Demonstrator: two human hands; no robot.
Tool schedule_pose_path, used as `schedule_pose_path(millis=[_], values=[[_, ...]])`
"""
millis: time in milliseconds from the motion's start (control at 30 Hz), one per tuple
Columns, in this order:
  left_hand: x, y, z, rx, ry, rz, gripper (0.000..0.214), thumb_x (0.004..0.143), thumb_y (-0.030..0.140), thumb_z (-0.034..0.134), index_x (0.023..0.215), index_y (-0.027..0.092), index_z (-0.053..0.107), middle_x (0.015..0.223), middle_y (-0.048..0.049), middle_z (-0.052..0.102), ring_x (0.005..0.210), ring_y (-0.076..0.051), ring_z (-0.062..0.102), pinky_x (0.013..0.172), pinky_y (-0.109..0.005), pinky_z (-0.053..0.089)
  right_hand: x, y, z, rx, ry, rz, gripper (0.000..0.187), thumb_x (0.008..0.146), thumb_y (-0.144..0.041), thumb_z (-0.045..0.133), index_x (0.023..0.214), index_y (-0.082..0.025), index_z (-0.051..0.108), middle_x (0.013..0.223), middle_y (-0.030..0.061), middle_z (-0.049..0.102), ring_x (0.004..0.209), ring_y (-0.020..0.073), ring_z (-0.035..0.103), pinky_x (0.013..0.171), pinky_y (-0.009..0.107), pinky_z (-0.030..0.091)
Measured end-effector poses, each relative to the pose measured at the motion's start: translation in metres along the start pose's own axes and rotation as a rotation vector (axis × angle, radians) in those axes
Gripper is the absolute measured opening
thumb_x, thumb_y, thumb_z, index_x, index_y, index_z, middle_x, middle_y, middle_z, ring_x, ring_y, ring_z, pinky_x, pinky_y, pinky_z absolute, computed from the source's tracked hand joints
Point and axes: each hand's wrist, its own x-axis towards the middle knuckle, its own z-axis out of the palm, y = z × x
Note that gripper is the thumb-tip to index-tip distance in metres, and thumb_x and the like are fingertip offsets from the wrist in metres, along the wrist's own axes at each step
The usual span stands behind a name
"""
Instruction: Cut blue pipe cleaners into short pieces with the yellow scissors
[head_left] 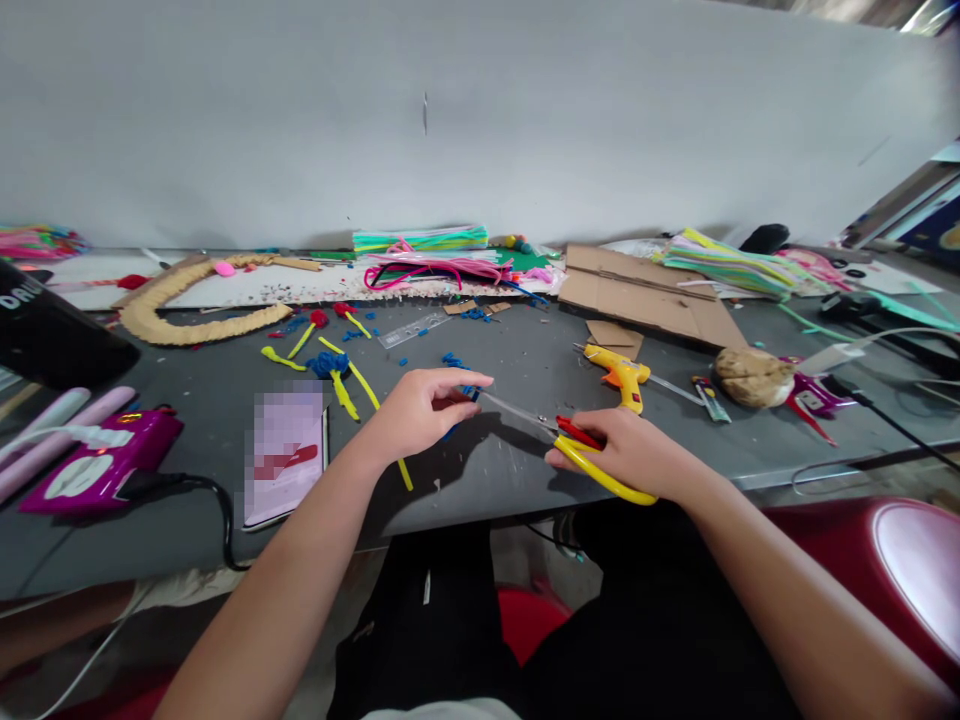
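My left hand (pixel 420 405) is closed in a pinch on a short blue pipe cleaner (pixel 471 392), most of it hidden by the fingers. My right hand (pixel 619 445) grips scissors (pixel 611 478) with red and yellow handles. Their blades point left, with the tips close to the blue piece at my left fingertips; whether they touch cannot be made out. Left of my left hand lie a blue pipe-cleaner flower (pixel 330 365) and a long yellow pipe cleaner (pixel 364 385). More blue bits (pixel 451 360) lie just behind the hand.
A yellow glue gun (pixel 616 375) lies beyond my right hand, near a cardboard sheet (pixel 645 295). A phone (pixel 289 450) and a purple power box (pixel 112 465) are at left, by a black tumbler (pixel 60 330). A clear ruler (pixel 412 330) and pipe-cleaner bundles (pixel 420 240) lie farther back.
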Motion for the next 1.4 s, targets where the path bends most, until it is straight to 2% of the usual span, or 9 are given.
schedule_pose_path(millis=[433,633,733,833,933,1033,1167,1300,1400], values=[[0.0,-0.002,0.0,-0.035,-0.027,-0.018,0.037,0.084,0.029,0.071,0.119,0.021,0.073,0.103,-0.0075,0.078,0.089,-0.02,0.075,0.085,-0.033,0.059,0.0,0.002,0.002,0.024,0.012,-0.047,0.055,0.083,-0.071,0.056,0.063,-0.02,0.054,0.057,-0.0012,0.051,0.056,0.0129,0.044,0.053,0.027,0.025],[0.001,-0.005,0.0,-0.025,-0.067,-0.089,0.039,0.082,0.03,0.072,0.12,0.02,0.073,0.096,-0.008,0.079,0.087,-0.023,0.076,0.081,-0.036,0.059,0.001,-0.001,0.004,-0.025,0.012,-0.074,0.057,0.084,-0.072,0.055,0.062,-0.02,0.058,0.057,0.0004,0.053,0.056,0.0137,0.044,0.054,0.027,0.026],[0.002,-0.007,-0.001,-0.022,-0.077,-0.111,0.04,0.082,0.029,0.071,0.121,0.02,0.072,0.094,-0.0084,0.079,0.087,-0.024,0.076,0.081,-0.036,0.059,0.003,-0.004,0.005,-0.082,0.007,-0.059,0.057,0.085,-0.072,0.053,0.062,-0.021,0.06,0.058,0.0024,0.056,0.056,0.0146,0.046,0.054,0.028,0.026],[0.002,-0.012,-0.004,0.049,-0.037,-0.111,0.04,0.082,0.028,0.07,0.121,0.02,0.072,0.093,-0.0089,0.079,0.084,-0.024,0.076,0.078,-0.036,0.06,0.005,-0.003,0.004,-0.168,0.023,-0.017,0.057,0.085,-0.072,0.051,0.062,-0.021,0.058,0.062,0.0039,0.06,0.058,0.016,0.049,0.055,0.029,0.026],[0.003,-0.016,-0.005,0.174,0.016,-0.085,0.039,0.083,0.025,0.066,0.122,0.022,0.072,0.112,-0.0101,0.077,0.083,-0.022,0.075,0.076,-0.035,0.061,0.005,0.003,0.001,-0.241,0.047,0.082,0.055,0.083,-0.074,0.051,0.064,-0.022,0.058,0.064,0.0034,0.062,0.058,0.0175,0.051,0.055,0.029,0.025],[0.004,-0.019,-0.005,0.333,0.037,0.0,0.041,0.084,0.015,0.058,0.12,0.024,0.073,0.127,-0.0081,0.071,0.102,-0.024,0.072,0.089,-0.039,0.059,0.003,0.009,-0.002,-0.222,0.072,0.153,0.055,0.082,-0.074,0.051,0.064,-0.023,0.056,0.062,0.0019,0.061,0.057,0.0172,0.05,0.054,0.029,0.026],[0.004,-0.022,-0.004,0.521,0.02,0.035,0.049,0.079,0.006,0.051,0.117,0.026,0.075,0.13,-0.0048,0.07,0.124,-0.028,0.063,0.109,-0.045,0.047,0.001,0.012,-0.003,-0.202,0.103,0.147,0.056,0.082,-0.075,0.051,0.061,-0.022,0.051,0.059,0.0019,0.058,0.056,0.0167,0.048,0.054,0.029,0.025],[0.005,-0.023,-0.005,0.563,-0.004,0.033,0.049,0.079,0.005,0.049,0.112,0.027,0.077,0.138,-0.0017,0.066,0.13,-0.027,0.06,0.113,-0.045,0.045,0.002,0.01,-0.001,-0.201,0.085,0.136,0.056,0.081,-0.076,0.051,0.063,-0.022,0.053,0.059,0.0016,0.058,0.054,0.0155,0.048,0.054,0.029,0.024],[0.006,-0.02,-0.005,0.522,0.016,0.077,0.046,0.081,0.005,0.049,0.113,0.023,0.076,0.138,-0.005,0.066,0.131,-0.026,0.059,0.114,-0.045,0.044,0.002,0.01,-0.001,-0.204,0.08,0.131,0.056,0.081,-0.075,0.051,0.063,-0.022,0.054,0.06,0.0017,0.058,0.054,0.0156,0.048,0.054,0.029,0.025]])
